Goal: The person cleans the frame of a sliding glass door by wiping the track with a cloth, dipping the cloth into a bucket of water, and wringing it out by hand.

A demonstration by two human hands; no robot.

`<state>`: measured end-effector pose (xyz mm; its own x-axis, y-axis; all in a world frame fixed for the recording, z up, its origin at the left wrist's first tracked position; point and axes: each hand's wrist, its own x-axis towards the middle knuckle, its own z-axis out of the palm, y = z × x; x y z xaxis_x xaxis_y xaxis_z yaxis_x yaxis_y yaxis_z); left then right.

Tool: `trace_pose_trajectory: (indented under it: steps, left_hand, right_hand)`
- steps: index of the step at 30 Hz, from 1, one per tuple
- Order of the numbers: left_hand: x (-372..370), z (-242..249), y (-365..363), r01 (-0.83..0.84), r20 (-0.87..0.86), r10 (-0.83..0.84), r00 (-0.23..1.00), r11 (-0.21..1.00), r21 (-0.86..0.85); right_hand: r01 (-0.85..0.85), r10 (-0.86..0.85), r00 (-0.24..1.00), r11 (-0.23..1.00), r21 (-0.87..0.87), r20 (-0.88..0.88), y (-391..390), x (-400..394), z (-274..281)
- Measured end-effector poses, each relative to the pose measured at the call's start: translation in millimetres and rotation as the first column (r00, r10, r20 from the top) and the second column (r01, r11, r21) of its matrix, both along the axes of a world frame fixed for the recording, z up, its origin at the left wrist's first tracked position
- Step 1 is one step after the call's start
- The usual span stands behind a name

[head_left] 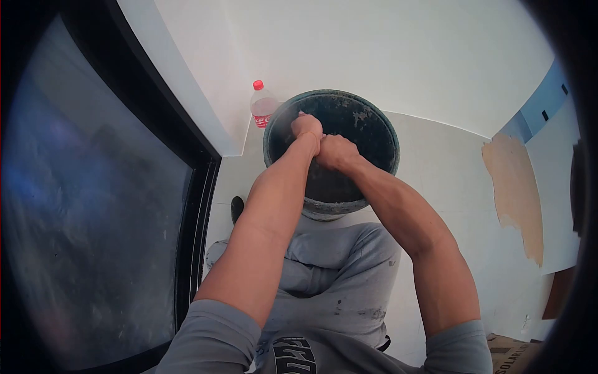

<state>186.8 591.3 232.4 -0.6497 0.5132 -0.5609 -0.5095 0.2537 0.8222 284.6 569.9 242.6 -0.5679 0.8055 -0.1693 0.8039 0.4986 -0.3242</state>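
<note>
Before my legs (336, 265), the bucket (375, 134) stands on the floor (448, 153), my left hand (306, 127) and right hand (338, 151) side by side at its opening. A bottle (261, 106) stands just beyond its left rim; the wall (386, 50) rises behind. Left of me is a glass panel (106, 199); right, a flat sheet (516, 184), with a box (512, 354) nearer me.

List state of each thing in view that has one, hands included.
Bucket: upright, open-topped, stained.
Bottle: upright, red cap on.
Left hand: curled at bucket's mouth; grip hidden.
Right hand: curled close by; grip hidden.
Trousers: stained.
Cardboard box: partly in view; open or shut unclear.
</note>
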Motion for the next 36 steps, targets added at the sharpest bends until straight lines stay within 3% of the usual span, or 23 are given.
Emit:
trace_pose_trajectory:
  steps: [5,11,14,17,20,23,26,29,33,36]
  left_hand:
    - [2.4,-5.7,3.9,0.038,-0.344,-0.107,0.933,0.979,-0.202]
    - [6.5,-3.4,4.0,-0.022,-0.444,-0.082,0.892,0.974,-0.224]
    - [5.5,0.6,1.5,0.003,-0.487,-0.122,0.865,0.972,-0.237]
    - [-0.5,-14.1,13.8,0.074,-0.613,-0.253,0.749,0.950,-0.303]
    - [6.1,8.5,1.3,0.067,-0.536,-0.202,0.820,0.963,-0.261]
    - [-7.0,-0.4,14.2,0.162,-0.373,-0.185,0.909,0.982,-0.092]
    - [-5.9,40.6,-6.3,0.415,-0.304,-0.369,0.879,0.904,0.105]
    - [-16.7,53.0,-16.9,0.460,-0.236,-0.450,0.861,0.888,-0.014]
    - [-39.6,45.6,-41.9,0.708,-0.193,-0.681,0.706,0.669,0.227]
    - [-39.9,43.4,-58.5,0.652,-0.234,-0.612,0.756,0.736,0.182]
  right_hand:
    - [-0.051,0.044,0.991,0.998,0.049,0.126,-2.1,5.0,8.9]
    - [-0.090,0.068,0.987,0.985,0.150,0.148,0.4,3.1,2.6]
    - [-0.107,0.077,0.983,0.979,0.175,0.169,2.7,3.9,-0.6]
    - [-0.107,0.076,0.981,0.980,0.170,0.180,2.1,2.6,4.2]
    - [-0.107,0.076,0.983,0.978,0.181,0.168,2.8,3.3,7.3]
    - [-0.091,0.079,0.995,0.970,0.224,0.063,11.5,4.9,2.5]
    - [0.017,0.023,0.987,0.968,0.249,-0.157,10.7,9.0,11.8]
    - [0.096,-0.016,0.931,0.975,0.200,-0.366,14.2,10.1,14.0]
    - [0.099,-0.053,0.889,0.992,0.077,-0.454,2.4,20.8,28.7]
    - [0.007,-0.039,0.840,0.998,-0.060,-0.541,9.6,28.0,30.2]
